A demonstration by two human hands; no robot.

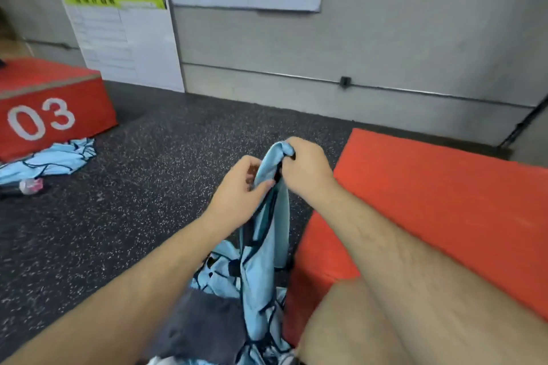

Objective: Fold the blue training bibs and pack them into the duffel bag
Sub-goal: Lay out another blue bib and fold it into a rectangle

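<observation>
Right hand (pixel 305 167) is pinching the bib (pixel 271 210) top beside the red mat (pixel 444 201), left hand (pixel 240 184) gripping lightly; the dangling tail is risking snagging the heap (pixel 225 272) below.

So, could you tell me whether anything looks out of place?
Yes: several blue bibs lie crumpled on the floor beside the red box, far from the bib held by the left hand and right hand.

held bib (pixel 272 234): light blue, dark trim; raised, top end bunched, body hanging straight down in loose folds, unfolded.
near heap (pixel 219 272): more light-blue bibs, crumpled on the floor under the held bib, touching its lower end.
far heap (pixel 50 161): crumpled bibs, floor at left, well apart from the others.
</observation>
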